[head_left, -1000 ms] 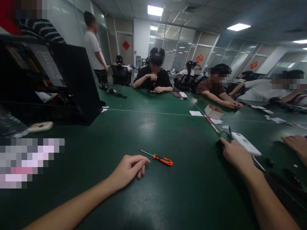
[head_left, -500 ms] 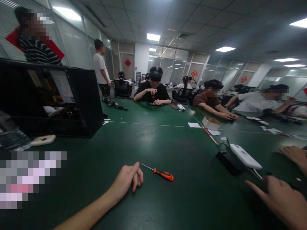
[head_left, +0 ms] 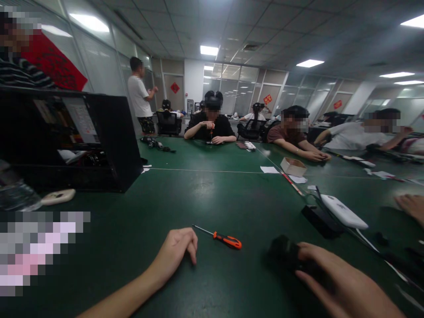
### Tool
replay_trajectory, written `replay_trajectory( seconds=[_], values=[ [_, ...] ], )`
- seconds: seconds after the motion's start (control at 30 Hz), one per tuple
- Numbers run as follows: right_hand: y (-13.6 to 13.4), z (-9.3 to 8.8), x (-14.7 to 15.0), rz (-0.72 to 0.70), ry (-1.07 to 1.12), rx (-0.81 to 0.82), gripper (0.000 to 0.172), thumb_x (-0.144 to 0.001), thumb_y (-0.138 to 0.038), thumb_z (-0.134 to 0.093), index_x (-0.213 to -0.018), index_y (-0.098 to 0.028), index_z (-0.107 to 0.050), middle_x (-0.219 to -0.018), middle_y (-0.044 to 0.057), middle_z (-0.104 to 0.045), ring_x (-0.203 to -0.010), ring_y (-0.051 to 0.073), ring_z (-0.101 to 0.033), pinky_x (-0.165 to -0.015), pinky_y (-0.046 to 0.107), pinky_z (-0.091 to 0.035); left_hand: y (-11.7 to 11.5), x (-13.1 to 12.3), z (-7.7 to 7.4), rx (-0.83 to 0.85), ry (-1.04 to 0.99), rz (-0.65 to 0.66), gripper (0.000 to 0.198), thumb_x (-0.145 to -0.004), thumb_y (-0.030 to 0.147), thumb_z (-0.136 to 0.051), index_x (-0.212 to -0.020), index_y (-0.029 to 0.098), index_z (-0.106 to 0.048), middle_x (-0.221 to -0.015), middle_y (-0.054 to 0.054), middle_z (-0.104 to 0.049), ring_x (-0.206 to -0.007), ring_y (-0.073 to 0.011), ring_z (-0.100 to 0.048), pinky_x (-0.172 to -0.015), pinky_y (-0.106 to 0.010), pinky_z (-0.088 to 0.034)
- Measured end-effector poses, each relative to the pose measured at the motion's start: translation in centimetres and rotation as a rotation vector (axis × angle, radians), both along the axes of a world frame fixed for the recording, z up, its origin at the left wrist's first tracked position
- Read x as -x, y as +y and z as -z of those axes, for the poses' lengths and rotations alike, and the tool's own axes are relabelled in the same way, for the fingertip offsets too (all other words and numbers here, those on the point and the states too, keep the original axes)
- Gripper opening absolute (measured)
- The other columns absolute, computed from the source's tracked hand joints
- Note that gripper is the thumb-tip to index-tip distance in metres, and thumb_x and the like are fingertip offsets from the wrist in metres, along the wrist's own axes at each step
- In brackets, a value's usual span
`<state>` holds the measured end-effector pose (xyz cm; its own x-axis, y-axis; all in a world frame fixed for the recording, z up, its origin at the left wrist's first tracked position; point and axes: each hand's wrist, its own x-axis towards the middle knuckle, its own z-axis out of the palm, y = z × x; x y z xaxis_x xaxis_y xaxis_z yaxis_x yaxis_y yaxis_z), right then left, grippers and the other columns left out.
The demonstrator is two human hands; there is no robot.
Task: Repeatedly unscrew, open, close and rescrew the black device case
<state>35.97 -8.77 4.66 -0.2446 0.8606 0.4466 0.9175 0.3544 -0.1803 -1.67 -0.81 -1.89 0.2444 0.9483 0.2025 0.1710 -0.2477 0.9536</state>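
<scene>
My left hand rests on the green table with its fingers loosely curled together, nothing visible in them. Just right of its fingertips lies a screwdriver with an orange and black handle, its metal shaft pointing toward that hand. My right hand is closed around a black object above the table at the right. Motion blurs this object and the fingers partly hide it, so its kind cannot be made out.
A white device with a cable and a black box lie at the right, near another person's hand. An open computer case stands at the left. Farther back is a small cardboard box. People sit across the table.
My right hand has moved left from beside the white device and now carries a black object. My left hand and the screwdriver have hardly moved.
</scene>
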Motion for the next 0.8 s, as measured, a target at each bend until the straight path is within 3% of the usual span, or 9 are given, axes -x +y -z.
replay_trajectory(
  seconds=[0.1,0.17,0.23,0.37,0.47,0.57,0.7,0.8],
  values=[
    [0.8,-2.7,9.7,-0.296,-0.057,0.307,0.022,-0.09,-0.015,-0.058,-0.107,-0.026,-0.066,-0.118,0.007,-0.072,-0.102,0.022,-0.071,-0.086,0.033,-0.059,-0.5,0.2,-0.5,-0.098,-0.01,0.093,0.038,-0.098,0.043,-0.051,-0.089,0.016,-0.077,-0.094,-0.009,-0.071,-0.09,-0.0236,-0.064,-0.084,-0.032,-0.047],
    [2.0,-2.8,13.8,-0.433,-0.113,0.399,0.017,-0.088,-0.014,-0.061,-0.103,-0.023,-0.063,-0.116,0.006,-0.072,-0.103,0.024,-0.069,-0.089,0.038,-0.057,-0.8,0.2,-0.6,-0.126,-0.018,0.172,0.034,-0.095,0.045,-0.058,-0.111,0.018,-0.073,-0.109,-0.01,-0.071,-0.099,-0.0256,-0.065,-0.088,-0.033,-0.048],
    [3.5,-1.7,15.9,-0.525,-0.157,0.401,0.015,-0.089,-0.02,-0.065,-0.103,-0.02,-0.063,-0.116,0.01,-0.071,-0.104,0.028,-0.067,-0.091,0.044,-0.056,-1.0,0.3,-0.6,-0.158,0.003,0.24,0.037,-0.092,0.045,-0.064,-0.118,0.019,-0.07,-0.117,-0.011,-0.07,-0.107,-0.0277,-0.064,-0.093,-0.035,-0.047],
    [6.7,1.7,15.1,-0.663,0.015,0.347,0.016,-0.099,-0.031,-0.055,-0.105,-0.019,-0.064,-0.115,0.009,-0.07,-0.107,0.025,-0.065,-0.095,0.042,-0.052,-1.1,0.2,-0.6,-0.166,0.091,0.239,0.042,-0.085,0.037,-0.074,-0.123,0.021,-0.068,-0.118,-0.009,-0.071,-0.109,-0.028,-0.064,-0.098,-0.037,-0.047],
    [8.7,3.4,12.8,-0.554,0.224,0.332,0.023,-0.101,-0.034,-0.053,-0.117,-0.02,-0.061,-0.12,0.01,-0.066,-0.112,0.022,-0.062,-0.098,0.039,-0.05,-1.2,0.1,-0.7,-0.121,0.161,0.229,0.047,-0.081,0.035,-0.078,-0.125,0.023,-0.067,-0.122,-0.009,-0.071,-0.112,-0.0281,-0.064,-0.102,-0.037,-0.046],
    [9.9,4.1,11.2,-0.444,0.195,0.401,0.037,-0.095,-0.039,-0.063,-0.127,-0.02,-0.059,-0.117,0.01,-0.066,-0.105,0.023,-0.062,-0.093,0.04,-0.052,-1.2,0.1,-0.9,-0.087,0.232,0.237,0.052,-0.076,0.031,-0.082,-0.126,0.023,-0.068,-0.129,-0.009,-0.069,-0.119,-0.0296,-0.062,-0.106,-0.039,-0.044],
    [10.5,4.5,11.3,-0.499,0.157,0.396,0.021,-0.096,-0.031,-0.062,-0.114,-0.021,-0.067,-0.107,0.008,-0.068,-0.099,0.022,-0.064,-0.089,0.037,-0.052,-1.3,0.0,-1.2,-0.073,0.275,0.247,0.052,-0.074,0.026,-0.082,-0.125,0.023,-0.069,-0.13,-0.008,-0.069,-0.12,-0.0294,-0.062,-0.107,-0.038,-0.044],
    [10.5,4.4,11.7,-0.456,0.379,0.32,0.02,-0.095,-0.029,-0.064,-0.112,-0.02,-0.067,-0.105,0.007,-0.07,-0.097,0.02,-0.067,-0.088,0.036,-0.054,-1.3,-0.1,-1.3,-0.095,0.296,0.261,0.047,-0.078,0.028,-0.08,-0.124,0.022,-0.069,-0.129,-0.009,-0.069,-0.118,-0.0286,-0.063,-0.105,-0.037,-0.045]
  ],
)
